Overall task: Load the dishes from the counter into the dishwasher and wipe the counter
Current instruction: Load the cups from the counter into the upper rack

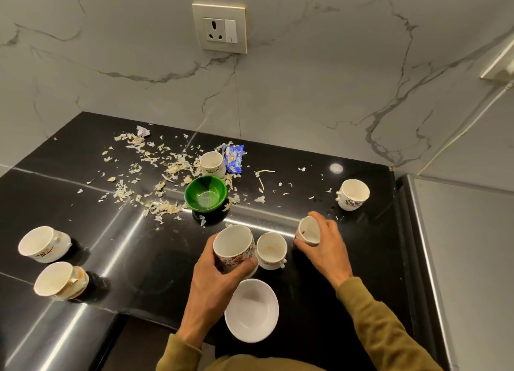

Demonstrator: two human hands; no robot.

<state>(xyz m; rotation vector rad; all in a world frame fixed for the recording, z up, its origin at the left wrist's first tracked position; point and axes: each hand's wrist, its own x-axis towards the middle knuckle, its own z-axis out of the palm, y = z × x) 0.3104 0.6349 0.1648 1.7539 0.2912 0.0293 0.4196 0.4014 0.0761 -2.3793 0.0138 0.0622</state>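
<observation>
The left hand (219,281) grips a floral ceramic mug (235,249); the right hand (324,245) clamps a small white cup (309,231), both above the black stone counter (139,259). Lifting them upright should avoid drips onto it.

Single head-worn wide-angle view, looking forward and steeply down, close over black counter (116,248); marble wall (306,87) fills upper frame, wearer's sleeves at bottom edge.

Left hand (219,273) curled in grip, right hand (324,244) curled, forearms extended
</observation>
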